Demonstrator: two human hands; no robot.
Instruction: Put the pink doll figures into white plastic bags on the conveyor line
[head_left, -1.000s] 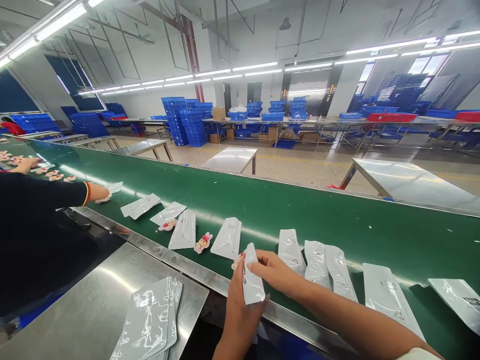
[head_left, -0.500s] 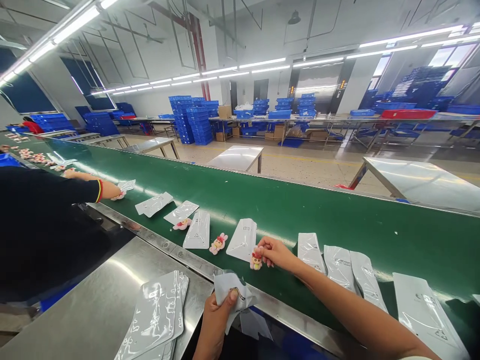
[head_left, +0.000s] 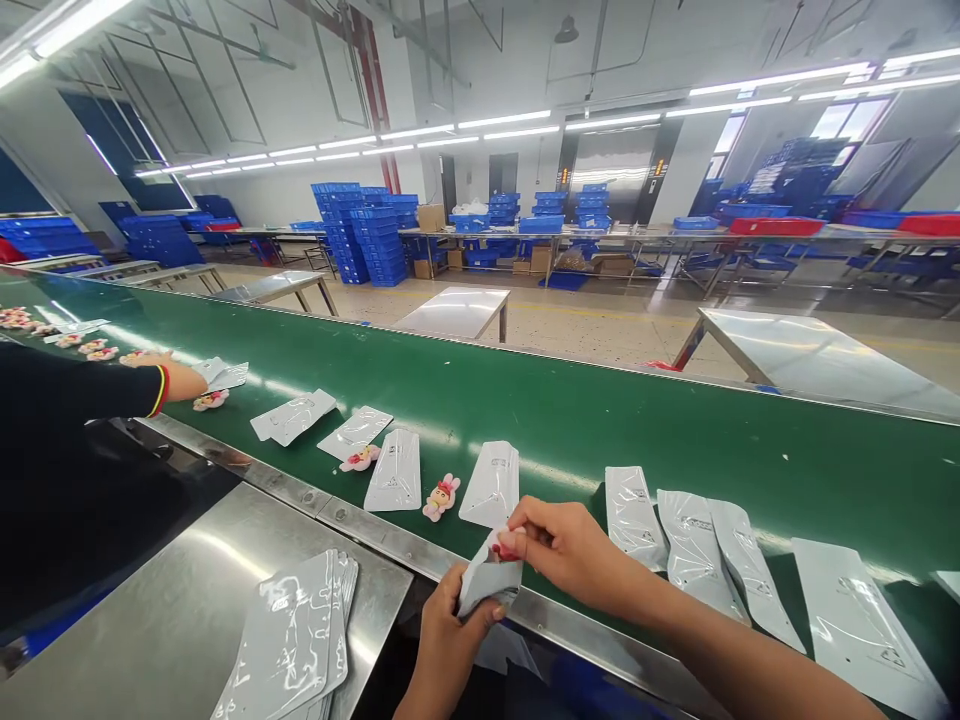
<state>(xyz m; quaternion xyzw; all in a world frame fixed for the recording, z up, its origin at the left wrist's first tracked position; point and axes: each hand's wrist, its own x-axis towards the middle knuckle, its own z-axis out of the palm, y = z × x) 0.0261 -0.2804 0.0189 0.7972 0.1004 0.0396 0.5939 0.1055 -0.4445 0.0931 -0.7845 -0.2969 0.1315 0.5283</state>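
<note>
Pouch up front, mouth open, over the metal edge of the green belt, and I've got my left hand curled round it, thumb pressed against it. My right hand is at the opening, thumb and fingertips pinched on a small toy with red on it; hand and pouch hide most of it, so how deep it sits I can't fairly call from my end. Partway, I'd judge: toy at the mouth, not yet wholly inside. Left to do, perhaps: a pink-eared toy loose between two flat pouches, and a second loose toy farther left. Over on the right, a row of pouches; filled or not, I cannot tell. A co-worker's hand is at more packaging up the line, and a stack of pouches rests on the metal table. Now the print: a triangle, recycling by its look, on a right-hand pouch; the lettering is too tiny, no brand legible.
</note>
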